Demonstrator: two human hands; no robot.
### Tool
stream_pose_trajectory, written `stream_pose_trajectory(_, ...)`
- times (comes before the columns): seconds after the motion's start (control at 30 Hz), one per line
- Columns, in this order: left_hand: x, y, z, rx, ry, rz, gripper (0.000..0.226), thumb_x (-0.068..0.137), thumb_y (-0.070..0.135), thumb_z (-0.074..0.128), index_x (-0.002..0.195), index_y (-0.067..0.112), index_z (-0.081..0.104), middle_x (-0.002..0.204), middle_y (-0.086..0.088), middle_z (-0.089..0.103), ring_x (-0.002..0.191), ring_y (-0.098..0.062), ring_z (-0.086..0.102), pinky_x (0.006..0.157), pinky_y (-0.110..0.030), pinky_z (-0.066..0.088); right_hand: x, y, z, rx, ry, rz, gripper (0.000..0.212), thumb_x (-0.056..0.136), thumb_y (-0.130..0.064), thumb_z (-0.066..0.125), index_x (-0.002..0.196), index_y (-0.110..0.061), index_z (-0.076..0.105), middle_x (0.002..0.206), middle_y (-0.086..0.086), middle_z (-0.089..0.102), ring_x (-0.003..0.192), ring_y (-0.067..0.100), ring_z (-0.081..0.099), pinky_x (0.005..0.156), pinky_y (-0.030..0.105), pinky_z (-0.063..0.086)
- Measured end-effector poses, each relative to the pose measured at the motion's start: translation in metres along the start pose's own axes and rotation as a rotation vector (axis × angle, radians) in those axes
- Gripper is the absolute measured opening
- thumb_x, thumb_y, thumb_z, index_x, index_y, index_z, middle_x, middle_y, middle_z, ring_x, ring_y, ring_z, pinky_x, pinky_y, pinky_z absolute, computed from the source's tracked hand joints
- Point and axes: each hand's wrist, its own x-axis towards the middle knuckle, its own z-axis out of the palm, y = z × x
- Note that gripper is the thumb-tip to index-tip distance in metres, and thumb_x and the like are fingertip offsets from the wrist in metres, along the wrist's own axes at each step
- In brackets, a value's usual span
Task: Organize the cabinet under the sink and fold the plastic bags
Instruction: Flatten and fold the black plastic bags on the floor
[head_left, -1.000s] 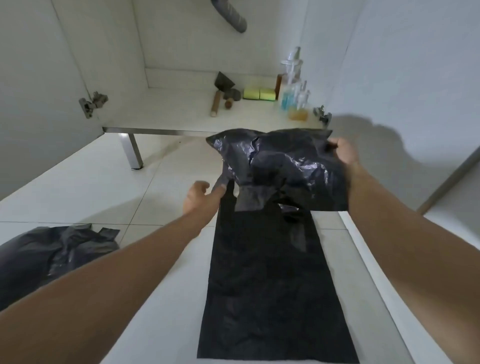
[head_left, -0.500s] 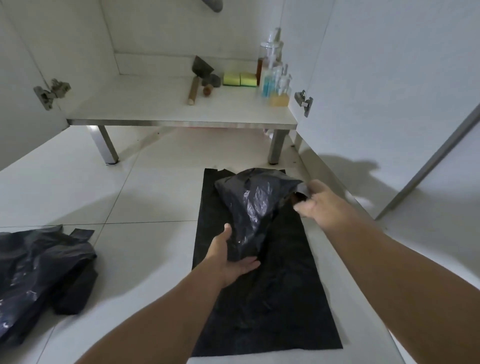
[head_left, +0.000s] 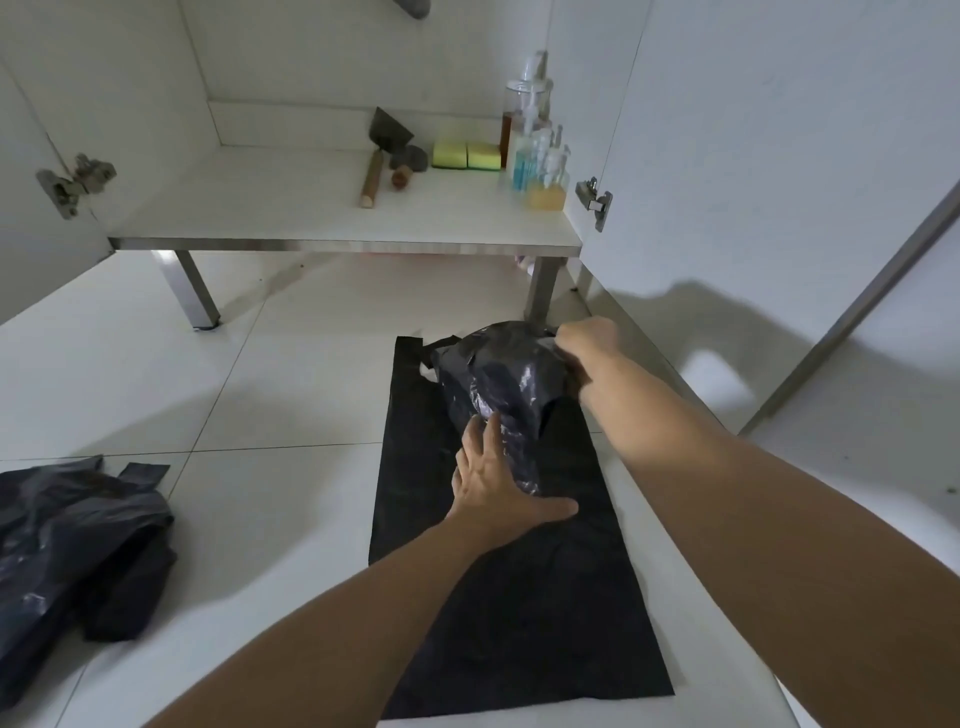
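A crumpled black plastic bag (head_left: 501, 382) lay on top of a flattened black bag (head_left: 519, 597) that was spread smooth on the white tiled floor (head_left: 260, 395) in front of the open cabinet (head_left: 332, 208). The left hand (head_left: 493, 483) pressed down on the near end of the crumpled bag, fingers fairly straight and thumb stretched out to the right across the flat bag. The right hand (head_left: 587, 340) gripped the far end of the crumpled bag with curled fingers, though the fingertips were hidden behind the plastic, so the exact pinch was hard to make out.

To the left, well apart from both, a loose heap of more black bags (head_left: 72, 551) sat on the floor. On the cabinet shelf stood a scraper with a wooden handle (head_left: 382, 156), 2 yellow-green sponges (head_left: 467, 155) side by side, and a cluster of pump bottles (head_left: 537, 150) at the right end holding blue and amber liquid. Metal hinges (head_left: 72, 182) showed on the open doors at either side, and the shelf rested on square metal legs (head_left: 195, 291).
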Motion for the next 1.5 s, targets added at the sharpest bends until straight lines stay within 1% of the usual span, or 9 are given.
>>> stream_pose_trajectory(0.3, 0.013, -0.001, -0.031, -0.081, 0.495, 0.04, 0.018, 0.087, 0.029, 0.062, 0.089, 0.016, 0.076, 0.111, 0.001, 0.067, 0.104, -0.025, 0.059, 0.081, -0.033, 0.049, 0.001, -0.019, 0.008, -0.196, -0.004, -0.216, 0.011, 0.092, 0.001, 0.051, 0.098, -0.008, 0.049, 0.08, 0.002, 0.047, 0.064, 0.013, 0.046, 0.04, 0.02, 0.035)
stream_pose_trajectory(0.5, 0.015, -0.007, -0.075, -0.198, 0.672, 0.06, 0.02, 0.09, 0.002, 0.045, 0.105, 0.006, 0.057, 0.081, -0.008, 0.059, 0.076, -0.028, 0.055, 0.066, -0.029, 0.036, 0.011, -0.021, -0.015, -0.563, 0.067, -0.402, 0.032, 0.091, 0.001, 0.049, 0.123, -0.001, 0.053, 0.096, 0.012, 0.062, 0.092, 0.032, 0.061, 0.058, 0.029, 0.042)
stream_pose_trajectory(0.6, 0.019, -0.004, -0.097, -0.035, 0.734, 0.211, 0.017, 0.095, 0.006, 0.04, 0.109, 0.005, 0.051, 0.075, -0.009, 0.056, 0.068, -0.031, 0.052, 0.062, -0.033, 0.035, 0.015, -0.014, -0.023, -0.685, 0.067, -0.406, 0.013, 0.092, 0.002, 0.045, 0.08, 0.0, 0.048, 0.069, 0.005, 0.046, 0.079, 0.03, 0.054, 0.057, 0.031, 0.041)
stream_pose_trajectory(0.77, 0.016, -0.001, -0.13, 0.484, 0.348, 0.357, 0.062, 0.079, 0.057, 0.068, 0.122, 0.021, 0.042, 0.089, 0.004, 0.062, 0.076, -0.026, 0.061, 0.073, -0.034, 0.049, 0.025, -0.026, -0.024, -0.568, 0.084, -0.357, 0.025, 0.091, -0.007, 0.048, 0.067, -0.009, 0.042, 0.073, 0.007, 0.047, 0.085, 0.029, 0.053, 0.066, 0.03, 0.042)
stream_pose_trajectory(0.93, 0.017, -0.035, -0.148, 0.75, 0.383, 0.229, 0.015, 0.09, 0.026, 0.054, 0.101, 0.02, 0.064, 0.097, 0.002, 0.058, 0.088, -0.028, 0.059, 0.068, -0.03, 0.04, 0.027, -0.023, -0.025, -0.776, 0.127, -0.421, 0.019, 0.091, -0.007, 0.054, 0.072, -0.005, 0.049, 0.089, 0.01, 0.052, 0.096, 0.029, 0.057, 0.078, 0.03, 0.042)
stream_pose_trajectory(1.1, 0.009, -0.069, -0.163, -0.303, 0.019, -0.266, 0.03, 0.05, 0.015, 0.071, 0.079, 0.011, 0.062, 0.076, -0.004, 0.05, 0.064, -0.022, 0.046, 0.058, -0.028, 0.041, 0.035, 0.012, -0.027, -0.793, 0.024, -0.316, 0.009, 0.092, -0.005, 0.051, 0.083, -0.002, 0.054, 0.085, 0.011, 0.053, 0.084, 0.026, 0.054, 0.071, 0.031, 0.043)
stream_pose_trajectory(1.23, 0.002, -0.093, -0.143, -1.375, -0.101, -0.618, 0.061, 0.066, 0.021, 0.064, 0.121, 0.001, 0.048, 0.116, -0.017, 0.052, 0.095, -0.042, 0.061, 0.081, -0.069, 0.047, 0.03, 0.037, -0.029, -0.52, -0.143, 0.0, 0.018, 0.092, 0.003, 0.049, 0.075, -0.003, 0.049, 0.076, 0.011, 0.049, 0.065, 0.02, 0.05, 0.048, 0.027, 0.04)
stream_pose_trajectory(1.37, 0.008, -0.092, -0.125, -1.314, -0.145, -0.785, 0.055, 0.075, 0.049, 0.073, 0.105, 0.005, 0.058, 0.107, -0.018, 0.063, 0.074, -0.031, 0.065, 0.056, -0.033, 0.055, 0.032, 0.046, -0.033, -0.598, -0.255, 0.02, 0.011, 0.092, 0.002, 0.052, 0.094, 0.006, 0.062, 0.1, 0.019, 0.062, 0.082, 0.027, 0.061, 0.064, 0.033, 0.057)
stream_pose_trajectory(1.5, 0.021, -0.073, -0.135, -0.927, -0.098, -0.756, 0.021, 0.08, 0.028, 0.073, 0.074, 0.013, 0.059, 0.058, -0.003, 0.063, 0.053, -0.016, 0.058, 0.055, -0.023, 0.045, 0.045, 0.041, -0.037, -0.69, -0.166, -0.119, 0.027, 0.091, 0.002, 0.054, 0.116, 0.005, 0.061, 0.12, 0.023, 0.059, 0.104, 0.033, 0.058, 0.097, 0.043, 0.05)
